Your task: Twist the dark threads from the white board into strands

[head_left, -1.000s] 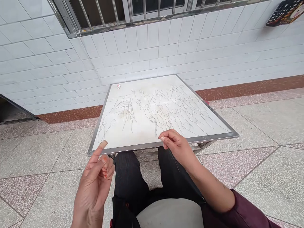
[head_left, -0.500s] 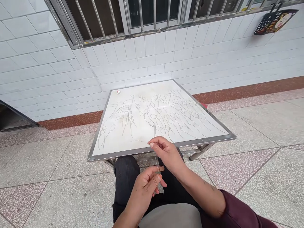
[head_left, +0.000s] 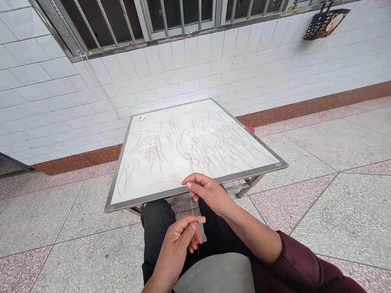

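Strands (head_left: 191, 162) on table (head_left: 137, 188), wall (head_left: 171, 87) behind, bag (head_left: 324, 26) right

A white table (head_left: 177, 112) is edged by a grey metal rim (head_left: 201, 186) and supported on metal legs (head_left: 251, 185). Its middle and right are covered by many looped wires (head_left: 213, 143), each ended in a thin tail; most tails are pointed toward the near side, and some loops are overlapped. At left of centre, bent wires (head_left: 152, 140) are bunched and crossed, with a brownish stain (head_left: 149, 154) seen beneath them. Near the left edge, a few more loops (head_left: 124, 173) are set apart. In the far left corner, a small white-and-red object (head_left: 142, 118) is placed.
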